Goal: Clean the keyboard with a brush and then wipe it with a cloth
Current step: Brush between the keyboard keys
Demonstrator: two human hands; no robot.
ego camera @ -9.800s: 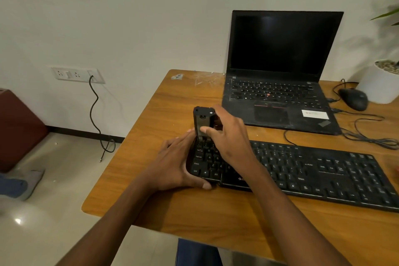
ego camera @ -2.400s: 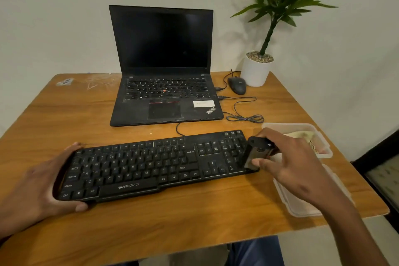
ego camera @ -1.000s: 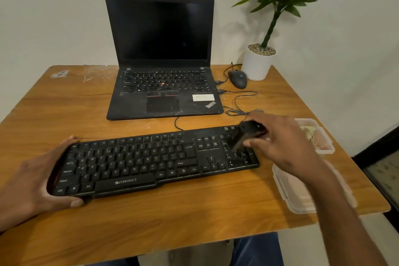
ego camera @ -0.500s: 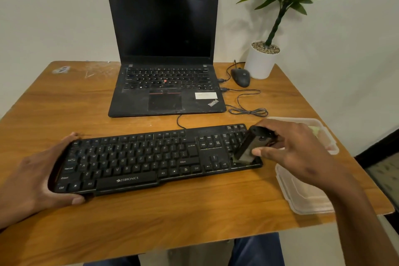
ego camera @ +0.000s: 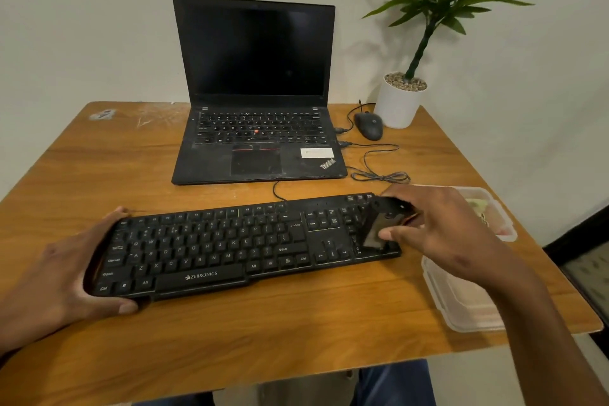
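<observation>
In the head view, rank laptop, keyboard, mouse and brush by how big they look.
1. laptop with its screen up
2. keyboard, nearer the camera, so the gap with the laptop is unsure
3. brush, partly hidden by the right hand
4. mouse, farther off, so close to the brush

An open black laptop (ego camera: 255, 142) with a dark screen stands at the far edge of the wooden worktop (ego camera: 99, 171). A black mouse (ego camera: 368, 125) and a white potted plant (ego camera: 400, 102) sit near the far right corner. Two clear plastic containers (ego camera: 461, 303) lie along the right edge.
</observation>
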